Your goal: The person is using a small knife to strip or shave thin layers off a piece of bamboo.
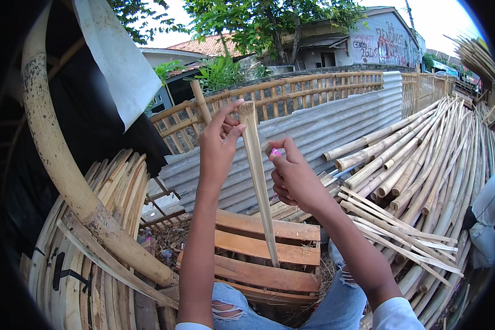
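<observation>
My left hand (223,135) pinches the upper end of a split bamboo strip (257,170) between thumb and fingers. The strip stands nearly upright, tilted a little, and its lower end rests on a low slatted bench (242,268) in front of my knees. Just right of the strip, my right hand (294,179) is closed around a small knife-like tool (275,152) with a bright pink part. Its greyish blade seems to lie against the strip's right side, though most of the tool is hidden by my fingers.
A thick bamboo pole (58,148) curves along the left, beside a stack of split strips (113,192). Long bamboo poles (401,159) and loose strips (401,231) lie to the right. Corrugated sheeting (313,132) and a bamboo fence (308,88) stand ahead. Another person (487,220) is at far right.
</observation>
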